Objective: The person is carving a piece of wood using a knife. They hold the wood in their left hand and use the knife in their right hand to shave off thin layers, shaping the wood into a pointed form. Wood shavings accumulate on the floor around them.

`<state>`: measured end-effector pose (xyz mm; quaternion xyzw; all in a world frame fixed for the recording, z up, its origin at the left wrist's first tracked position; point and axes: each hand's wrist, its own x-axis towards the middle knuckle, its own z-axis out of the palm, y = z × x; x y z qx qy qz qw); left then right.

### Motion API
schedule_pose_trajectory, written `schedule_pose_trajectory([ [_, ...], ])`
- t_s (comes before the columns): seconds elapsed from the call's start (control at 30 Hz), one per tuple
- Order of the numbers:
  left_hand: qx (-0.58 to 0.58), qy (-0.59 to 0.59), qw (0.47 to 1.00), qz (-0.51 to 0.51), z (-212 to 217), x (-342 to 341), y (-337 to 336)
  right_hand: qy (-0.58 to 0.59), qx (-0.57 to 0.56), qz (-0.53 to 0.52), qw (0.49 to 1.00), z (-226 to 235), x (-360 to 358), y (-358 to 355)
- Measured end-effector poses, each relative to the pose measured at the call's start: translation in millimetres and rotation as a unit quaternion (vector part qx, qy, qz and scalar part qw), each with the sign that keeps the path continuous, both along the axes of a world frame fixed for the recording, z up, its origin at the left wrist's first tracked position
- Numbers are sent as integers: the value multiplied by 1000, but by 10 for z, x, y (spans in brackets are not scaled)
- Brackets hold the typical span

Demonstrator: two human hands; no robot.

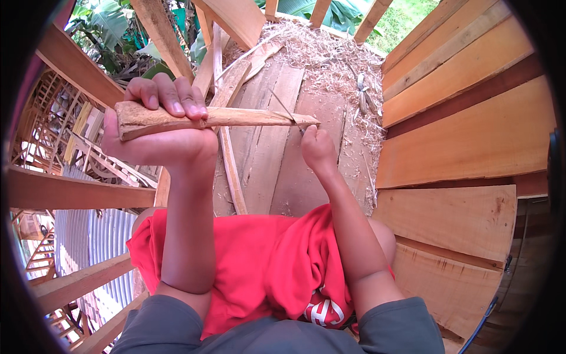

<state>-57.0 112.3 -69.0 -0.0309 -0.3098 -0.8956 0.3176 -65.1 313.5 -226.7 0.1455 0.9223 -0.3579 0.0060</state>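
A long piece of wood [247, 116] lies crosswise in front of me, thick at its left end and tapering to a thin tip at the right. My left hand [165, 121] is closed round the thick end, fingers over the top and palm beneath. At the thin end my right hand [318, 147] forms a fist round a knife; its handle is hidden in the fingers. The narrow blade of the knife [283, 106] slants up and left across the wood close to the tip, seemingly against it.
Curly wood shavings [330, 53] cover the far part of the plank floor [268, 159]. Loose wooden strips [232, 168] lie on it behind my left forearm. A slatted plank wall [460, 141] rises at my right; open wooden rails [76, 192] stand at my left. Red cloth [247, 253] covers my lap.
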Motion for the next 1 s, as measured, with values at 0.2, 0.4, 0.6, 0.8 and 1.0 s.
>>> schedule_pose_trajectory([
  [0.2,3,-14,1000,3,-69,-96,-4,16,8,20,1000,53,-132,-21],
  [0.4,-24,18,999,-15,-130,-98,85,28,24,6,999,71,-212,-8],
  [0.6,-79,75,993,-52,133,137,14,-22,-85,86,992,38,-264,153],
  [0.8,-116,80,990,-31,339,274,-158,-58,-160,161,972,206,-116,37],
  [1.0,-116,48,992,-11,449,312,-190,-37,-170,200,964,136,122,-263],
])
